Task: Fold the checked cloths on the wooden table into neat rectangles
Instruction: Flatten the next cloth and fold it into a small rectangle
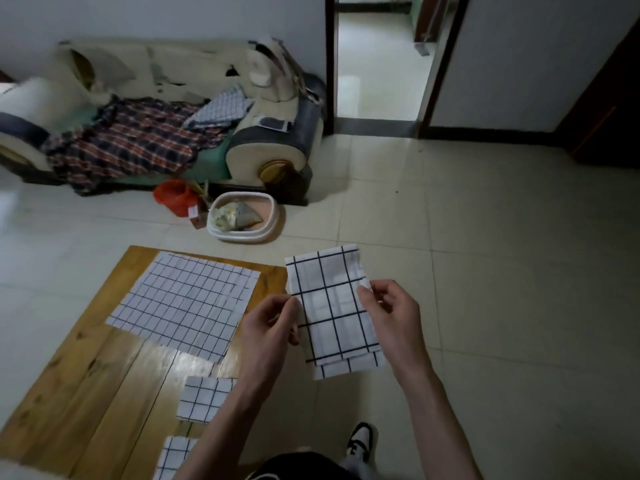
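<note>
Containers first: white oval basin (pixel 242 220) on the tile floor, well beyond the fingers, pinkish inside, holds a crumpled pale wrapper plus a grey pointed bag. Red plastic bag (pixel 175 195) sits just left of it, contents not readable.

Left hand (pixel 268 327): thumb and curled fingers pinch the left edge of the wide-check cloth (pixel 334 313). Right hand (pixel 389 317): fingertips pinch its right edge, slightly higher up. Both hands grasping it, neither released.

That cloth is held in the air between the two sets of fingers, off the right edge of the wooden table (pixel 97 368), over the floor. White woven fabric, bold dark grid, already folded into a narrow rectangle; lower layers are offset, so a second hem shows below the fingers.

Left of the left-hand fingers: fine-check cloth (pixel 183 303) lies flat on the table, one large rectangle, thin dark lines on white, faint creases. Below the left wrist: small folded cloth (pixel 204 398), square-ish, medium grid. Nearer still, under the left forearm: another checked cloth (pixel 173 457), partly hidden.

Table is glossy yellow-brown planks with visible knots. Far beyond the fingers: worn cream sofa (pixel 173 109) with a plaid cloth heap on the seat.
</note>
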